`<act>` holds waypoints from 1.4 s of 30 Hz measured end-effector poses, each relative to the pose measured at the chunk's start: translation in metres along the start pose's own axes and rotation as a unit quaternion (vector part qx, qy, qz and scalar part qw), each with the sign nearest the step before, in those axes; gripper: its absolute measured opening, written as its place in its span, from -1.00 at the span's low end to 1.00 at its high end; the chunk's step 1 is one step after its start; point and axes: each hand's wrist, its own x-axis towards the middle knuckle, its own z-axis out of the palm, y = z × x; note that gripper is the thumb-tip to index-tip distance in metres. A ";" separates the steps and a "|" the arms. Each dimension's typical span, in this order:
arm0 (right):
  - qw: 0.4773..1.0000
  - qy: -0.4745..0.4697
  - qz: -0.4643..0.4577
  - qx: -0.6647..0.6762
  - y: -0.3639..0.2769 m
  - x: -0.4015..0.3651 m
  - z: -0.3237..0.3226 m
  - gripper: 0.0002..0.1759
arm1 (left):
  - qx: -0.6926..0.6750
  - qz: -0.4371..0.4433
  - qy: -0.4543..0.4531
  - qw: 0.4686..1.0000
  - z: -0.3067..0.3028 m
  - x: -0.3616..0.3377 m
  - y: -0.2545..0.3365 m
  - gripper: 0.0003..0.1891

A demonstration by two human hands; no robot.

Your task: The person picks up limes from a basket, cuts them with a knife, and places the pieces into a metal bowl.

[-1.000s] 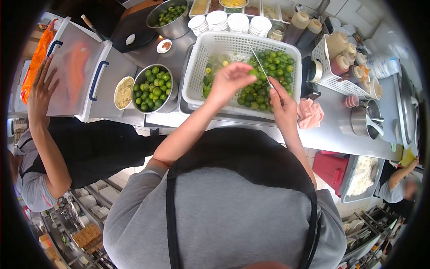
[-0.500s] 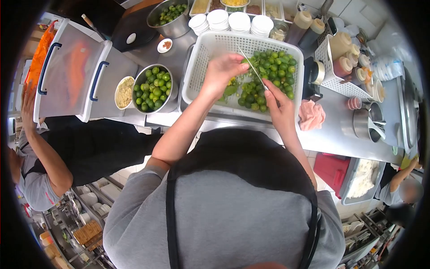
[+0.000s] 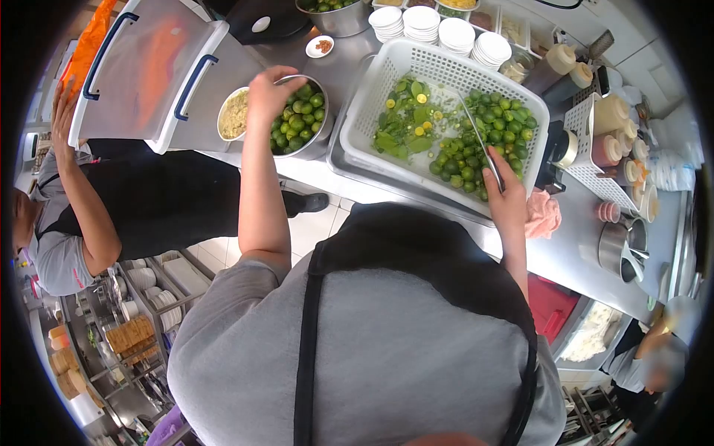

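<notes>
1. Left hand (image 3: 269, 93): over the far-left rim of the steel bowl (image 3: 320, 139), fingers curled down toward the limes (image 3: 301, 123) inside. Cannot tell whether they hold one.
2. Steel bowl: at the near edge of the counter (image 3: 580, 223), just left of the white basket (image 3: 363, 111).
3. Right hand (image 3: 509, 201): at the basket's near-right corner, fingers closed round the handle of a knife (image 3: 476, 135). The thin blade points away over the heap of limes (image 3: 468, 160) in the basket.
4. Basket's left half: green leaves (image 3: 405, 134).
5. Pink cloth (image 3: 543, 215): just right of the right hand.
6. Co-worker's hand (image 3: 63, 111): flat against a clear bin (image 3: 141, 67) at the counter's left end.
</notes>
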 end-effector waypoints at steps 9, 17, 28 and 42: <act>0.997 0.074 0.014 -0.006 0.001 0.014 -0.020 -0.62 | -0.033 0.187 -0.336 0.922 0.123 -0.046 0.107 -0.79; 0.993 0.053 0.100 0.019 0.000 -0.005 -0.031 -0.63 | 0.115 0.272 -0.455 0.840 0.204 -0.078 0.114 -0.70; 0.981 0.008 0.074 0.179 -0.015 -0.020 0.000 -0.64 | -0.516 -0.068 -0.344 0.781 0.130 -0.075 0.111 -0.69; 0.993 0.013 -0.024 0.111 -0.032 -0.032 0.006 -0.67 | -0.592 -0.044 -0.240 0.768 0.118 -0.079 0.127 -0.80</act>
